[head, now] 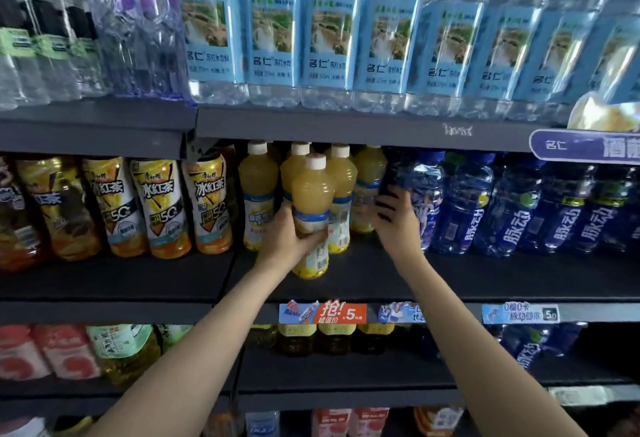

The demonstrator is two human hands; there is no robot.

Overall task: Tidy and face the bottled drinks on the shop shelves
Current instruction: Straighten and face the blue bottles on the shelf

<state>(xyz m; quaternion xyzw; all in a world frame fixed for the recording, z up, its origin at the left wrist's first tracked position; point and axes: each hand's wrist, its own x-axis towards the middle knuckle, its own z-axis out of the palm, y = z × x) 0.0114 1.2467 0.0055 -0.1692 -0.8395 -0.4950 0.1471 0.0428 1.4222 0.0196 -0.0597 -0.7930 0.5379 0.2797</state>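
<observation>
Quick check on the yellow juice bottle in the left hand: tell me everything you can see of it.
The yellow juice bottle is clear plastic with a white screw cap, cloudy yellow drink and a blue-edged label with a barcode panel facing out. It stands upright near the middle shelf front edge, ahead of the other juice bottles. The left hand grips its label band; whether its base touches the shelf is unclear.

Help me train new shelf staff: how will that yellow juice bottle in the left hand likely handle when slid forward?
The yellow juice bottle looks nearly full, so probably heavy for its size. It is tall and narrow, so a push high up may tip it; the left hand grips low on it. Its smooth label could be slippery.
</observation>
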